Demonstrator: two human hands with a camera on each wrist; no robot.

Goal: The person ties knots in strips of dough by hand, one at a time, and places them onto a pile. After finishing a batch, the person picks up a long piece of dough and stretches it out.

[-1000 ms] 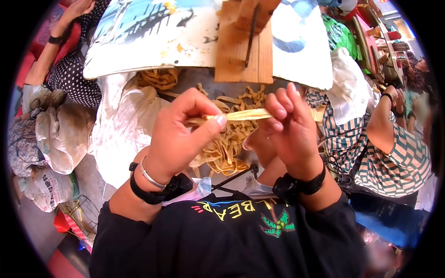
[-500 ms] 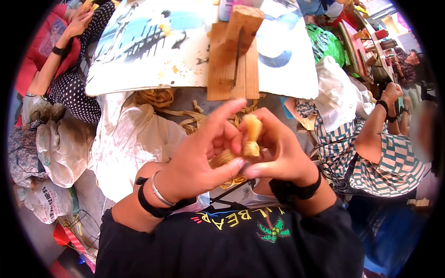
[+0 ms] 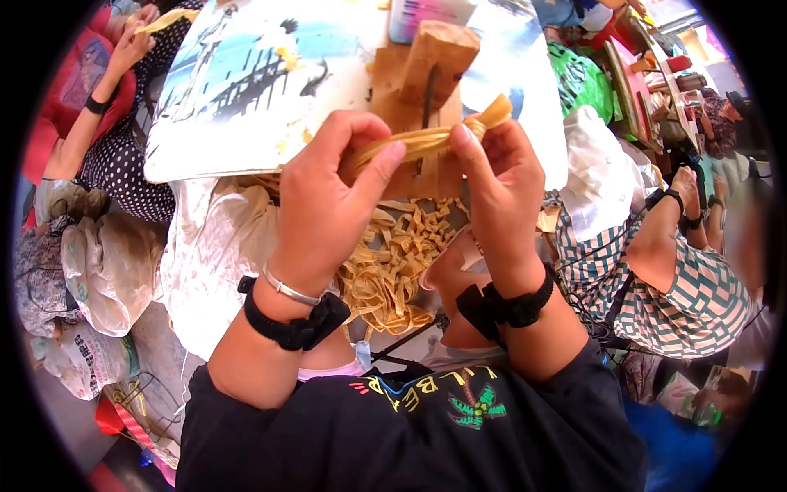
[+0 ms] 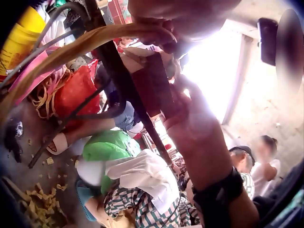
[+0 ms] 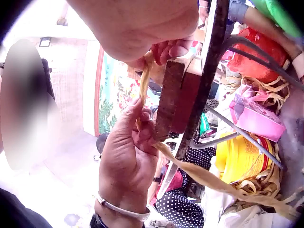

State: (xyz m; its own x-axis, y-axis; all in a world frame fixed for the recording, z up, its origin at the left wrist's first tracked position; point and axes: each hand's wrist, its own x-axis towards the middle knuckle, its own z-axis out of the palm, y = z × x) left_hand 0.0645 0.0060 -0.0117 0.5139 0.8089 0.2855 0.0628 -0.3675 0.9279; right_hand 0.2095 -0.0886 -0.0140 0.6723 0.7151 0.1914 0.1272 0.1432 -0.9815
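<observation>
A long tan-yellow strip [image 3: 422,146], soft and folded lengthwise, is stretched between the two hands. My left hand [image 3: 332,184] pinches it between thumb and fingers. The right hand [image 3: 504,184] pinches it near its knotted, flared end [image 3: 496,111]. In the right wrist view, a loose tail [image 5: 204,178] of the strip hangs down from the left hand [image 5: 128,152]. Both hands are over the front part of a wooden stand [image 3: 443,66], which has an upright block and a thin metal rod. Below them lies a heap of similar strips and small knotted pieces [image 3: 385,283].
The stand sits at the edge of a white, picture-printed tabletop [image 3: 246,98]. White cloth [image 3: 217,262] hangs at the left, beside plastic bags [image 3: 115,271]. People sit on both sides, one in a polka-dot garment [image 3: 127,172]. A yellow bucket [image 5: 242,156] stands under the table.
The hands came together around the strip half a second ago, then moved apart and forward over the wooden stand. A knotted end now shows at the right hand.
</observation>
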